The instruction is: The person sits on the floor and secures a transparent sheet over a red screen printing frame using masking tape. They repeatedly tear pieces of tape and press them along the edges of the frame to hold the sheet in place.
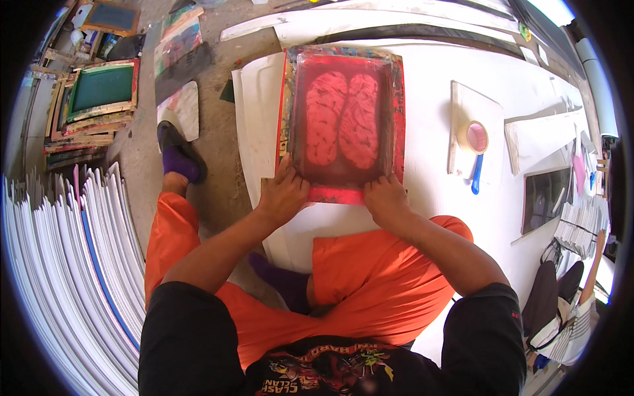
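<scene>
A screen printing frame (398, 99) with paint-stained wooden sides lies in front of me on white sheets. Its mesh is dark red, and two pink shoe-sole shapes (360, 119) with dark, irregular marks show side by side in it. My left hand (284, 193) is closed on the frame's near left corner. At the near right corner, my right hand (387, 199) grips the same edge with bent fingers. Both sets of fingertips are partly hidden at the rim. What lies right under the frame cannot be seen.
Right of the frame, a roll of tape (473, 137) and a blue-handled tool (477, 175) rest on a pale board (492, 105). Other screen frames (102, 89) are piled far left. Stacked white sheets (59, 277) stand near left. Another person (561, 323) sits at the right.
</scene>
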Demonstrator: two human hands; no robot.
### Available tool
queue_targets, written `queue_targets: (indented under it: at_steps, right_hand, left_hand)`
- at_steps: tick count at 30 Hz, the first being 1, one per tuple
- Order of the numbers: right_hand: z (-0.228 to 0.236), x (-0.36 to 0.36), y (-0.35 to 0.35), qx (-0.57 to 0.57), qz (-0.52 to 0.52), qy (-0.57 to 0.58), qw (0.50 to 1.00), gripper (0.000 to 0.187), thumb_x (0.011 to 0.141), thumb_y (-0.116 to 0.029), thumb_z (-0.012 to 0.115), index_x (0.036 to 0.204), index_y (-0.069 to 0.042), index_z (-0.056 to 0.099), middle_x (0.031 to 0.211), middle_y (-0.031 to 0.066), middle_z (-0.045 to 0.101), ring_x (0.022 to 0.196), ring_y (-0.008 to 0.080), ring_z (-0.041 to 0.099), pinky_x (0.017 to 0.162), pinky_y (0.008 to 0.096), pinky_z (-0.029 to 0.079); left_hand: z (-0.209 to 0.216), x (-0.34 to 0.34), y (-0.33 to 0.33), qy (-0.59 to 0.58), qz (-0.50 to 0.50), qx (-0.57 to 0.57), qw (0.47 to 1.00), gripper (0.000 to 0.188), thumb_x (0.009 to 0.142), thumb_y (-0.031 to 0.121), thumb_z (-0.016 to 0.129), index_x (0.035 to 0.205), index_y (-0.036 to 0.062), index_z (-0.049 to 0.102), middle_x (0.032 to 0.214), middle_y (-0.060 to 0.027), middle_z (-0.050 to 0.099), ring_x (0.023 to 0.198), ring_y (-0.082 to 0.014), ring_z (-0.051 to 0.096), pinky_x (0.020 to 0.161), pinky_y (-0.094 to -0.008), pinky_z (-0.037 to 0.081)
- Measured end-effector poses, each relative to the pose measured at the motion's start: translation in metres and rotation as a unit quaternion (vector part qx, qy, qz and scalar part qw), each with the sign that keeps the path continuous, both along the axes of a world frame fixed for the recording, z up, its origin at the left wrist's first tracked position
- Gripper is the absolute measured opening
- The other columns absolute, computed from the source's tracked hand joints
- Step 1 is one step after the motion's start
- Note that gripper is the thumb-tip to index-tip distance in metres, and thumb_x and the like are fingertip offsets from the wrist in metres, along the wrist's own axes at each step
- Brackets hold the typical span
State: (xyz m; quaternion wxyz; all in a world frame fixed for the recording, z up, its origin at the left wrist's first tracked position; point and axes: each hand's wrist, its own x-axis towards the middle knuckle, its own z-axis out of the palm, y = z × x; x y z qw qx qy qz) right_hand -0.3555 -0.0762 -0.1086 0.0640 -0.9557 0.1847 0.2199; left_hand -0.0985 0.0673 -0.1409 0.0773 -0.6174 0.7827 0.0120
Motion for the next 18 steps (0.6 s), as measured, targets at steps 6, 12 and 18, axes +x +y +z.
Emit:
queue_targets:
  at_steps: [6,12,18]
  right_hand:
    - [0.008,-0.002,-0.007,0.003,-0.013,0.022,1.000,0.043,0.081,-0.036,0.083,0.108,-0.003,0.076,0.109,0.0093,0.075,0.128,0.0308,0.057,0.128,0.0633,0.020]
    - [0.009,-0.001,-0.010,-0.014,-0.020,-0.004,1.000,0.026,0.085,-0.029,0.077,0.101,-0.008,0.081,0.103,0.0094,0.076,0.122,0.0320,0.059,0.128,0.0644,0.019]
    - [0.010,-0.011,-0.017,0.017,-0.021,-0.016,1.000,0.047,0.075,-0.049,0.086,0.099,-0.008,0.083,0.110,0.0098,0.072,0.133,0.0323,0.052,0.128,0.0675,0.017]
  left_hand:
    - [0.025,0.004,0.000,-0.016,0.014,-0.042,0.999,0.052,0.082,0.058,0.078,0.092,0.0069,0.072,0.091,-0.0128,0.073,0.128,-0.0398,0.059,0.129,-0.0596,0.017]
    - [0.027,0.005,0.001,-0.014,0.020,-0.010,1.000,0.050,0.085,0.061,0.073,0.094,0.0119,0.073,0.095,-0.0081,0.074,0.129,-0.0349,0.058,0.129,-0.0614,0.014]
    - [0.008,0.018,0.020,0.045,0.013,-0.101,0.994,0.028,0.081,0.035,0.079,0.093,0.0122,0.068,0.085,-0.0048,0.068,0.116,-0.0327,0.064,0.128,-0.0616,0.021]
